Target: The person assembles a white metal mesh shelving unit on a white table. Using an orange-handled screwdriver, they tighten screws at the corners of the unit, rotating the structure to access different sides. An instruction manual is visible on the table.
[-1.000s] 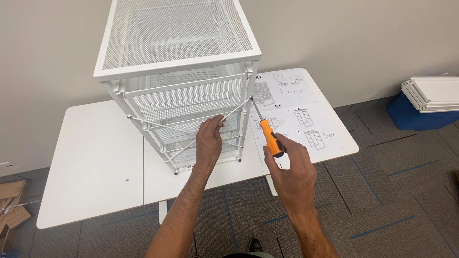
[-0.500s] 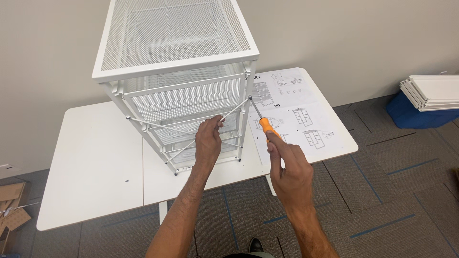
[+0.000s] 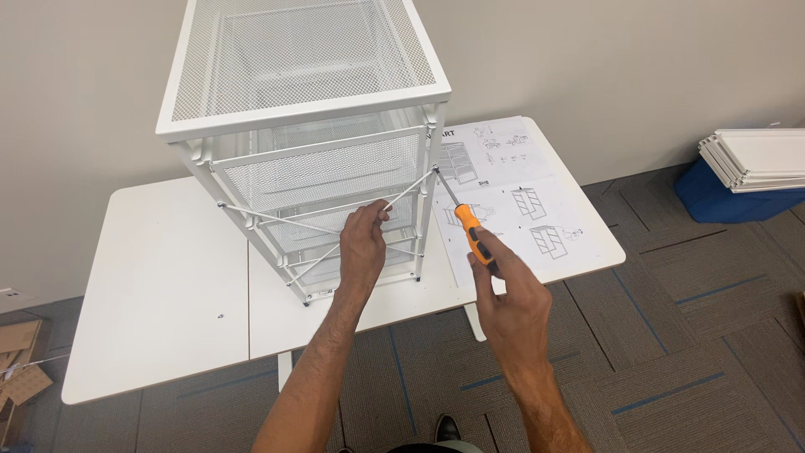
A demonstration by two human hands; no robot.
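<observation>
Two bare hands work at the near edge of a smooth white desk [image 3: 159, 285]. Nearest, the right hand [image 3: 511, 294] is clenched around the orange-and-black handle of a screwdriver [image 3: 464, 225], whose thin metal shaft slants up to a screw on the front right post. Just beyond, the left hand [image 3: 365, 247] pinches a thin white diagonal brace rod [image 3: 402, 197]. Both belong to a tall white wire-mesh drawer unit [image 3: 302, 109] standing upright on the desk, its top a fine perforated grid. Beside it lies a flat paper instruction sheet [image 3: 520, 193] with line drawings. Farther right, on the carpet, stacked white panels [image 3: 759, 159] rest on a blue block.
</observation>
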